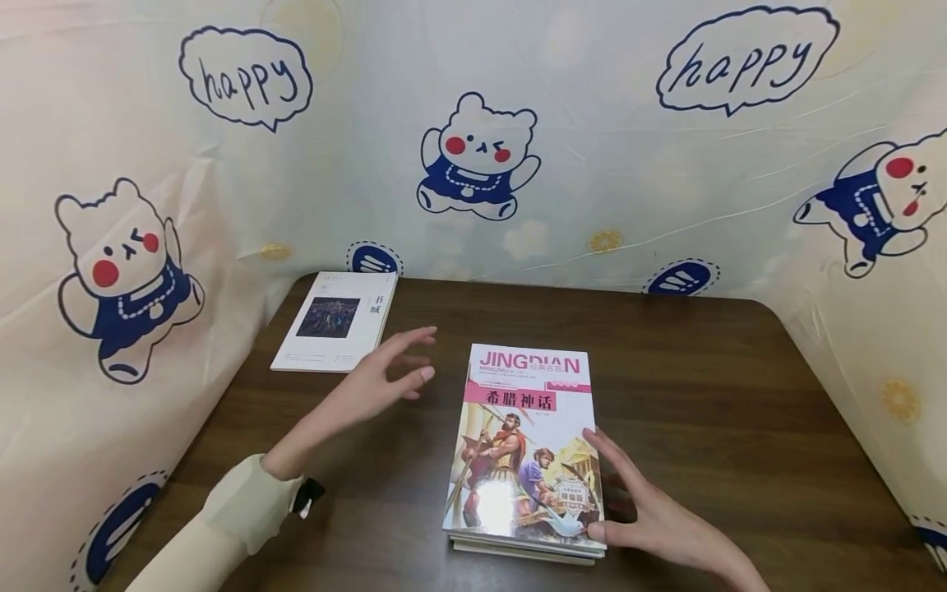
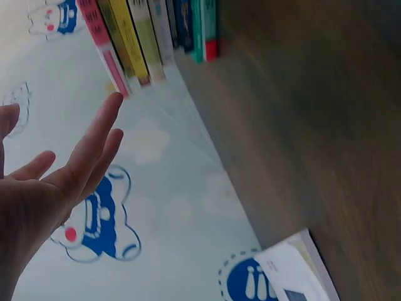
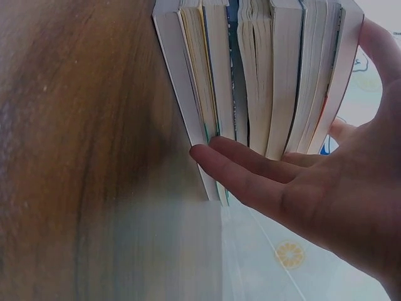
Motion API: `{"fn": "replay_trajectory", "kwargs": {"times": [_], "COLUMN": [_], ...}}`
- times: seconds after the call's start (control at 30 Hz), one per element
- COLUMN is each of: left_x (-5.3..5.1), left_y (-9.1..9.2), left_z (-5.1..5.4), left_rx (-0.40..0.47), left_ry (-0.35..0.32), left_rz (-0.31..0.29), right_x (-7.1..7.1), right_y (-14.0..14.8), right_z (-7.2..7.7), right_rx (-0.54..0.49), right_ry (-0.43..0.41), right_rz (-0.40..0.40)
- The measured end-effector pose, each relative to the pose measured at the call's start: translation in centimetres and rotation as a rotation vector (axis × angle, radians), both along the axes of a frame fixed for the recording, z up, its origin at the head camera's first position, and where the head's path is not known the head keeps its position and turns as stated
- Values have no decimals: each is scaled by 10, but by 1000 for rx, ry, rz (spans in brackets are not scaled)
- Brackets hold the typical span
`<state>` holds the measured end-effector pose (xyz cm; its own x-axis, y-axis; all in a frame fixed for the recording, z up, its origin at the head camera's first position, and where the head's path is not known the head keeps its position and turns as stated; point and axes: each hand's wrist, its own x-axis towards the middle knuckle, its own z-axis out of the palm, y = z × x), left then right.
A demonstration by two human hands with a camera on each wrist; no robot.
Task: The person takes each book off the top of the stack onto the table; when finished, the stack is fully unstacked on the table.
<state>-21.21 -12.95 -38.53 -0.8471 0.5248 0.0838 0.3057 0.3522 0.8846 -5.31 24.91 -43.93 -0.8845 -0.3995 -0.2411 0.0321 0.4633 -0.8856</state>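
A stack of several books (image 1: 518,460) lies on the dark wooden table, topped by a white and pink paperback with illustrated figures. My right hand (image 1: 651,514) rests against the stack's right side, fingers extended along the page edges and thumb near the cover's lower right corner. In the right wrist view, the hand (image 3: 319,182) reaches across the page edges of the pile (image 3: 285,75). My left hand (image 1: 381,378) hovers between the stack and a white magazine (image 1: 336,321), its fingers loosely spread and holding nothing. Coloured spines (image 2: 135,37) of the stack show in the left wrist view.
The magazine sits at the table's far left corner, apparently on at least one other sheet or book. Printed cloth (image 1: 592,164) with bear drawings hangs around the table's back and sides. The wooden tabletop (image 1: 740,411) extends to the right of the stack.
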Motion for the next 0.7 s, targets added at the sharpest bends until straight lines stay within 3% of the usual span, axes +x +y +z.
{"fn": "replay_trajectory", "kwargs": {"times": [0.13,0.3,0.5,0.7], "left_x": [14,22,31,44], "left_y": [5,8,11,17], "left_z": [0,-3,-10,-15], "left_rx": [-61,-123,-121,-110], "left_ry": [41,116,110,60], "left_rz": [-53,-79,-134,-185], "right_x": [0,-1,-1,0], "right_y": [0,0,-1,-1], "right_z": [-1,0,1,1], "right_rx": [-4,-2,18,19], "right_ry": [-10,-18,-15,-18], "right_rz": [-2,-8,-12,-12]}}
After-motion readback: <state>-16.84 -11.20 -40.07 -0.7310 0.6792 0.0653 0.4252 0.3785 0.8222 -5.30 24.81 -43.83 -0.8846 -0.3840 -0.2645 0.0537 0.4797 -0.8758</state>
